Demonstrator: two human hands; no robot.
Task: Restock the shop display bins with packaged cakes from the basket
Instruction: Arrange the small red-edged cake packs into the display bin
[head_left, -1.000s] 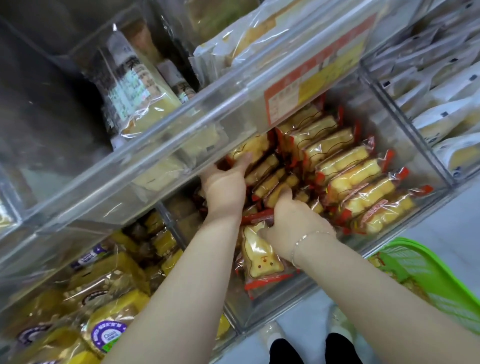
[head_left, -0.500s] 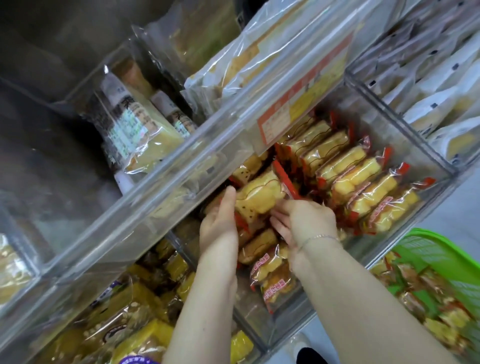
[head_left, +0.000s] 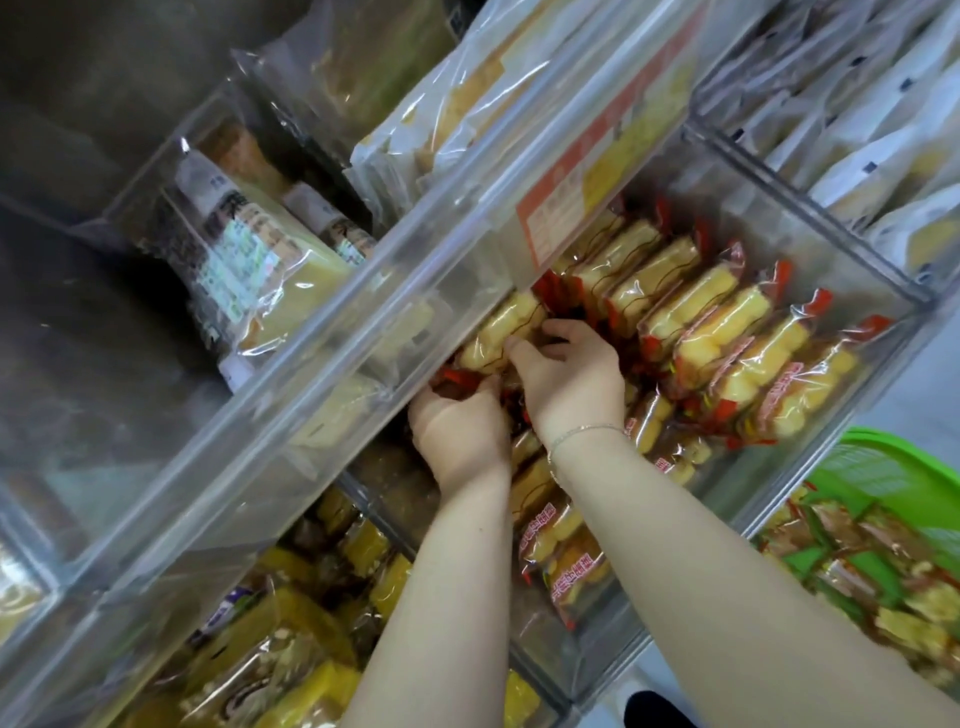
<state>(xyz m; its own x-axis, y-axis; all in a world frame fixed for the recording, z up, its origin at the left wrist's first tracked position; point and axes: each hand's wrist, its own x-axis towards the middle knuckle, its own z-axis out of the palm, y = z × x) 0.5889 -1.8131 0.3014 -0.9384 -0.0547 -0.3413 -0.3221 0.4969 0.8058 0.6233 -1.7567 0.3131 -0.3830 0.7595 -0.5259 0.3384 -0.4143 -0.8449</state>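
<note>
The right hand (head_left: 571, 384) curls its fingers (head_left: 524, 358) round a packaged cake (head_left: 498, 332), pinching it at the back of the clear display bin (head_left: 810, 208). The left hand (head_left: 460, 431) grips the wrapper's red end just below. Wrapped cakes (head_left: 722, 327) stand in a row beside them. The green basket (head_left: 898, 483) sits at lower right, holding more packets.

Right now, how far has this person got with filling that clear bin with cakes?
Well along. Done: a neat row of red-edged cake packs already stands in the clear bin. In hand: the left hand and right hand are tucking one cake pack in at the row's rear end. Left: the green basket holds more packs.
</note>
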